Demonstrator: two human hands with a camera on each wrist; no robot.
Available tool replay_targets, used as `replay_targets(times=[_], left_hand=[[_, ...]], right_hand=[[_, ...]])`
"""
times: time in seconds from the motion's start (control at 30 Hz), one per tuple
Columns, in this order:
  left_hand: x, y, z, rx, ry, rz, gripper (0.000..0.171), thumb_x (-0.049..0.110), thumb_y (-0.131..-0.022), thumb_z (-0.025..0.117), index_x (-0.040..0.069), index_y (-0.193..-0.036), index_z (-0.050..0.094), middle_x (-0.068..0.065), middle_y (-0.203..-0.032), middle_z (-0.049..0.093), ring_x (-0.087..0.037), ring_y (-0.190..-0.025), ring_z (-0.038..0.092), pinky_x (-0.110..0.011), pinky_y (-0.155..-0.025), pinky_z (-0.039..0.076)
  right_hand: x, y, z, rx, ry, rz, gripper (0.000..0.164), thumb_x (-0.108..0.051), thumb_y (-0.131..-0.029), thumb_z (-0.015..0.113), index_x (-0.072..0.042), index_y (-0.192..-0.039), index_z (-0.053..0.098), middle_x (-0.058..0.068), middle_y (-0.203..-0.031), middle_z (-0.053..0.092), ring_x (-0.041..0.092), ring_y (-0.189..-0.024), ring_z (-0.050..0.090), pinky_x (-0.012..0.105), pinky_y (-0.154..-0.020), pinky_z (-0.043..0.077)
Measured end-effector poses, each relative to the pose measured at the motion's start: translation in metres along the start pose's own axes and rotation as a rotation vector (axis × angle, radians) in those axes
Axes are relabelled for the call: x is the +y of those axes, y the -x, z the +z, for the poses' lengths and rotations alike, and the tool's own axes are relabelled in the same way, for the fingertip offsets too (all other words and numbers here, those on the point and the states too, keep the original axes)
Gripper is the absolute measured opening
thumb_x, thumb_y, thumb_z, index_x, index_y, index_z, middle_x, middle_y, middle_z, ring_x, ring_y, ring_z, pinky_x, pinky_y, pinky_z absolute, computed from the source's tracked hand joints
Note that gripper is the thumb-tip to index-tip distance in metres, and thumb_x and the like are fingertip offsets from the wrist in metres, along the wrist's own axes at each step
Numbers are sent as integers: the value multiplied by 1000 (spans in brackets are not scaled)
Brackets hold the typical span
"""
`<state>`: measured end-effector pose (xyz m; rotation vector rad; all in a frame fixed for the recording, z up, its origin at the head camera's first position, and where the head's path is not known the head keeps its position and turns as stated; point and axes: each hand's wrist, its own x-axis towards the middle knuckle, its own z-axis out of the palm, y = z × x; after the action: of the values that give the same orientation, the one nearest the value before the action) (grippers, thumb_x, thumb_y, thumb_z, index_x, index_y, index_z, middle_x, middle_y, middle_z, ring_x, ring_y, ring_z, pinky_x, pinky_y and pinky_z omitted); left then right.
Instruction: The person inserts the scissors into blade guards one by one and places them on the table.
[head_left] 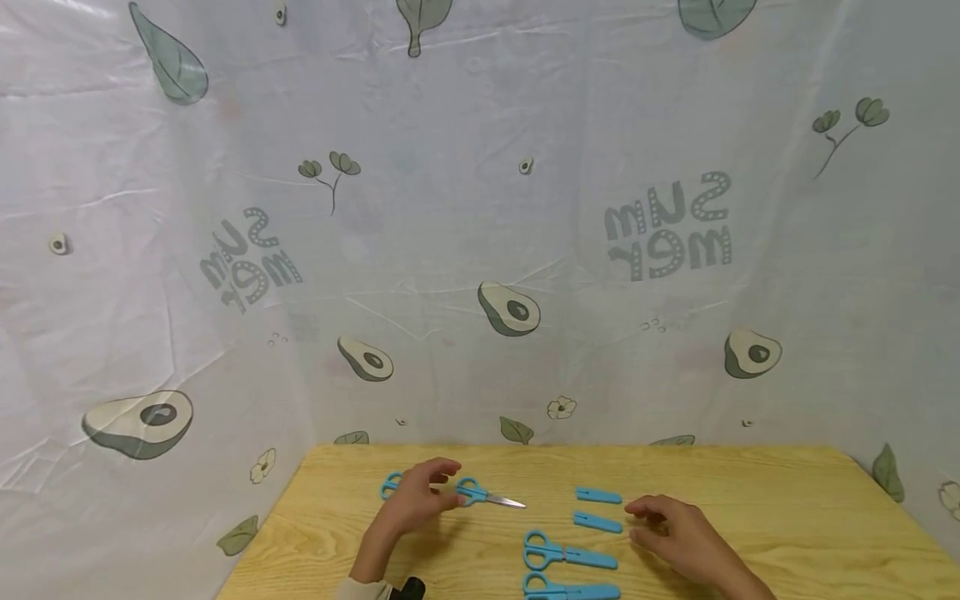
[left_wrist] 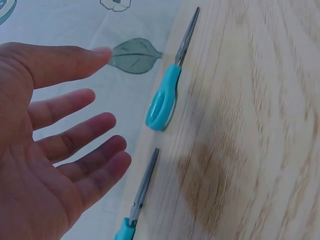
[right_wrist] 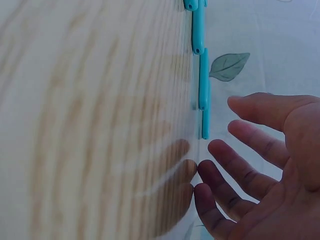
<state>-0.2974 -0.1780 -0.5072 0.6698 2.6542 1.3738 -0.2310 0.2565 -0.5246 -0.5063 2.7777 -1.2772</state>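
My left hand (head_left: pixel 422 498) hovers over the left part of the table, fingers spread and holding nothing. Beside its fingertips lie bare scissors (head_left: pixel 472 492) with blue handles, blades pointing right. A second bare pair (head_left: pixel 391 485) is partly hidden behind that hand; its blades show in the left wrist view. My right hand (head_left: pixel 678 536), loosely curved and holding nothing, is just right of two loose blue blade covers, the far cover (head_left: pixel 598 495) and the near cover (head_left: pixel 597 522). Nearer the front lie two sheathed blue scissors, one pair (head_left: pixel 570 553) behind the other (head_left: pixel 572 591).
The light wood table (head_left: pixel 787 500) meets a hanging sheet (head_left: pixel 450 250) printed with avocados and leaves along its back edge. The sheet also rises on both sides. A dark band (head_left: pixel 408 589) sits at my left wrist by a pale sleeve (head_left: pixel 363 589).
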Motion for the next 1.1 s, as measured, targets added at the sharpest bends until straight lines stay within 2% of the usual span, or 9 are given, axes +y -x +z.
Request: replay_targets(times=[0.27,0.47,0.6,0.73,0.83,0.93,0.97,1.03,1.1], left_hand=[[-9,-5,-3,-29,-28,-1,64,19,-97,81,-2,-152,56,-27,-156,56,-57,-143,50,-67,-111,52],[-11,-7,-6,-49,-75,0,76,25,-95,84,0,-158,50,-29,-161,49,-59,-145,47,-73,-110,49],[-12,-8,-13,-79,-84,1,78,27,-96,83,0,-160,47,-32,-162,46,-58,-137,56,-71,-105,53],[-21,-5,-20,-107,-101,-21,80,27,-96,84,1,-161,45,-33,-163,44,-51,-123,69,-68,-103,56],[-28,-1,-24,-94,-126,-44,81,28,-95,85,2,-161,46,-31,-164,45,-50,-131,64,-70,-107,52],[-33,1,-30,-79,-145,-48,83,31,-94,86,2,-161,46,-30,-164,46,-53,-139,57,-71,-108,50],[-35,2,-33,-72,-154,-42,83,32,-94,85,1,-161,46,-31,-163,46,-52,-137,58,-71,-108,50],[-38,1,-38,-54,-178,-29,84,34,-94,85,1,-161,46,-32,-160,49,-42,-116,71,-68,-106,53],[-39,0,-44,-38,-187,-26,84,35,-95,84,1,-162,45,-33,-145,61,-29,-78,68,-61,-95,59]], right_hand=[[0,-8,-5,-66,-8,-11,39,-23,-101,76,0,-132,71,14,-126,75,26,-106,71,23,-82,59],[-1,-10,-13,-86,5,-20,39,-21,-102,75,1,-133,69,18,-127,74,40,-112,69,31,-83,62],[0,-11,-16,-84,0,-14,39,-21,-103,74,1,-134,69,20,-129,72,41,-115,67,35,-83,62],[1,-11,-16,-96,-6,12,40,-22,-102,75,1,-134,69,21,-130,72,43,-115,67,46,-86,63],[3,-10,-16,-105,-16,23,40,-22,-102,75,1,-134,69,23,-130,71,45,-116,66,53,-86,62],[3,-9,-19,-102,-19,21,42,-23,-102,74,2,-136,68,23,-131,71,43,-115,66,50,-85,62],[3,-9,-20,-95,-14,22,43,-23,-102,74,2,-137,67,23,-132,71,42,-115,67,47,-85,63],[2,-10,-23,-71,-1,18,46,-24,-102,74,2,-139,65,22,-133,71,39,-113,68,38,-83,62],[2,-11,-25,-44,19,14,48,-24,-102,75,3,-140,64,21,-131,72,36,-111,69,30,-82,60]])
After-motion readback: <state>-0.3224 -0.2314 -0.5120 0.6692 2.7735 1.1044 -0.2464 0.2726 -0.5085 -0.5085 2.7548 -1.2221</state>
